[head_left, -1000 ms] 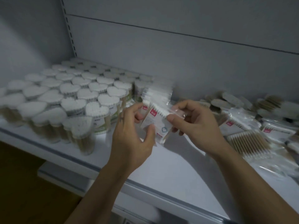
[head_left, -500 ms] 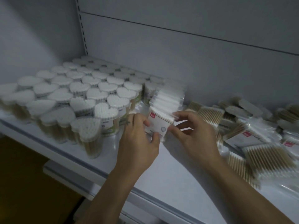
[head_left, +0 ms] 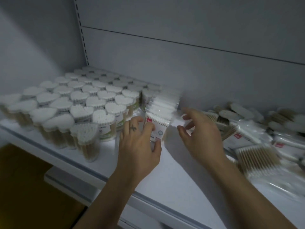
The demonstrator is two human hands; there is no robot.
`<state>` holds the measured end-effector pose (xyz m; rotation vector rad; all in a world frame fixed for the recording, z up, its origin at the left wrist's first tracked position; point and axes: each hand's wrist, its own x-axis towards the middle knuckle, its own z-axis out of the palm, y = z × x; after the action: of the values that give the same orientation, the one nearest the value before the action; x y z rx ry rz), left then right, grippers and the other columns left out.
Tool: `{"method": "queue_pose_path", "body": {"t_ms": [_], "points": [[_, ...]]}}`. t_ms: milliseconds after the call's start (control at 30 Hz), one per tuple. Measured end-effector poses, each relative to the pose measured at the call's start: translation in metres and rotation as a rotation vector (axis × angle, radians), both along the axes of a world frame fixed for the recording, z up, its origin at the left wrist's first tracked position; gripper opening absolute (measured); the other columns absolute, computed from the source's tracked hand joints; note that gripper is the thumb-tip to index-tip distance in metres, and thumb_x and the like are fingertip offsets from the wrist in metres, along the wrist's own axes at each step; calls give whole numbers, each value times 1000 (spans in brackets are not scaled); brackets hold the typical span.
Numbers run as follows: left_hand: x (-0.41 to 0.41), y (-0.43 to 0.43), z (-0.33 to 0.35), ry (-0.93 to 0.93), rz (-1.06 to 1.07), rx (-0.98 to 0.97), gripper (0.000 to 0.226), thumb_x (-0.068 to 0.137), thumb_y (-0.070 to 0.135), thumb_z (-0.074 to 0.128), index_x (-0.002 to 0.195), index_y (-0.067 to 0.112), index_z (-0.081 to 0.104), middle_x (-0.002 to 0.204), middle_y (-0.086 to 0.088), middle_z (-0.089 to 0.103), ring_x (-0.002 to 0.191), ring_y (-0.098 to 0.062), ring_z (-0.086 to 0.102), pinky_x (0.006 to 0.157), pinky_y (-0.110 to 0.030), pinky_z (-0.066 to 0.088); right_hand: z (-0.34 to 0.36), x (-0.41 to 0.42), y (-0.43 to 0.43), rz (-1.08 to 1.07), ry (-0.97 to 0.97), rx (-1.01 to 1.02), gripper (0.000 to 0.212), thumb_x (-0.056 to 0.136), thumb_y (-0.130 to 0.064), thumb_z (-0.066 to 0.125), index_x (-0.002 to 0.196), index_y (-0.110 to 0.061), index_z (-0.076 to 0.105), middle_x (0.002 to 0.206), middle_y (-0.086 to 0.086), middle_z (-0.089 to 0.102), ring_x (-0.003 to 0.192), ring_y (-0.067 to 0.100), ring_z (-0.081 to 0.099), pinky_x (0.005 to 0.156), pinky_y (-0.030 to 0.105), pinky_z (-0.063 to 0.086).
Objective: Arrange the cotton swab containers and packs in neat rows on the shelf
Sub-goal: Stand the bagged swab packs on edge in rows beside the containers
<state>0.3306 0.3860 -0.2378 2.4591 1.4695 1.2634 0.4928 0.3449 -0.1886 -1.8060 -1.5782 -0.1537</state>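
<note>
Heart-shaped clear containers of cotton swabs (head_left: 82, 111) stand in rows on the left of the white shelf (head_left: 173, 182). Right beside them, flat plastic swab packs stand upright in a row (head_left: 165, 104) running to the back wall. My left hand (head_left: 140, 146) holds the front pack (head_left: 158, 128) of that row, fingers on its left edge and thumb at its lower front. My right hand (head_left: 199, 134) hovers just right of the row, fingers spread and loosely bent, holding nothing.
A loose heap of swab packs (head_left: 257, 142) lies flat over the right part of the shelf, some overlapping. The shelf's front lip (head_left: 92, 171) runs diagonally below my arms. A slotted upright (head_left: 82, 35) stands in the back corner.
The pack that both hands held has been set upright at the front of the row. My right hand has let go and moved right; my left hand still steadies the pack.
</note>
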Motion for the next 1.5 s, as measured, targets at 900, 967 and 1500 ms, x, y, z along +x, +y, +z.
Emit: {"method": "queue_pose_path", "body": {"t_ms": [900, 967, 1500], "points": [[22, -30, 15, 112, -179, 52, 21, 84, 31, 51, 100, 21, 61, 98, 3, 56, 98, -18, 46, 80, -30, 32, 32, 37, -19, -103, -331, -170, 19, 84, -42, 56, 83, -24, 62, 89, 7, 70, 90, 32, 63, 66, 33, 41], [20, -35, 19, 16, -167, 22, 20, 85, 30, 54, 102, 23, 60, 100, 6, 56, 99, -15, 44, 83, -30, 36, 41, 44, -25, -99, -198, 16, 27, 84, -41, 56, 77, -16, 60, 69, 5, 65, 72, 31, 61, 58, 33, 39], [21, -57, 72, -453, -217, -443, 33, 85, 23, 73, 110, 33, 56, 107, 17, 65, 97, 3, 60, 82, -17, 49, 29, 23, -32, 481, 880, 81, 4, 89, -7, 65, 92, -6, 63, 67, 0, 66, 53, 13, 59, 44, 28, 45]]}}
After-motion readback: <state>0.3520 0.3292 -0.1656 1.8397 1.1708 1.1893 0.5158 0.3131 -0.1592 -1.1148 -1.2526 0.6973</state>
